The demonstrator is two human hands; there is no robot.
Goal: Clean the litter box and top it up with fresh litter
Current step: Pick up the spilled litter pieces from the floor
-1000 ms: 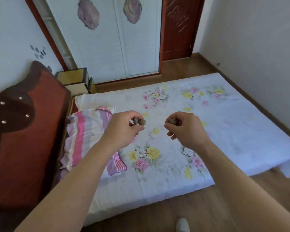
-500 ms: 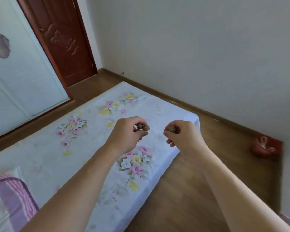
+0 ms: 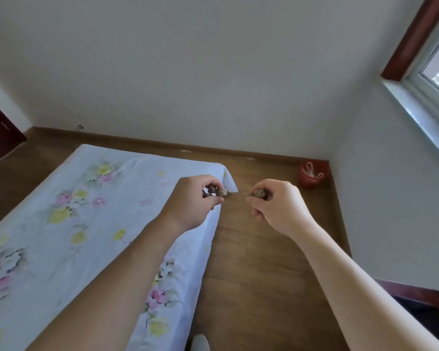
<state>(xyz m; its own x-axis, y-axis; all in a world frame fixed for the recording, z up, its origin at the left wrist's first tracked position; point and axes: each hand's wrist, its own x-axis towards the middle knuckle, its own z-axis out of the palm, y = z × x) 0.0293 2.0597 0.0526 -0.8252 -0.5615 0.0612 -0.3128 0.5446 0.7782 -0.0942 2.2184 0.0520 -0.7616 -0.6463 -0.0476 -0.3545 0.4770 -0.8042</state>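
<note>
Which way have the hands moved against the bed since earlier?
Yes: off the middle of the bed. The left hand is at its corner, the right hand above the floor.

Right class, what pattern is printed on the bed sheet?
The bed sheet is white with pink and yellow flowers and grey-green leaves. The head view, the only one, shows it.
</note>
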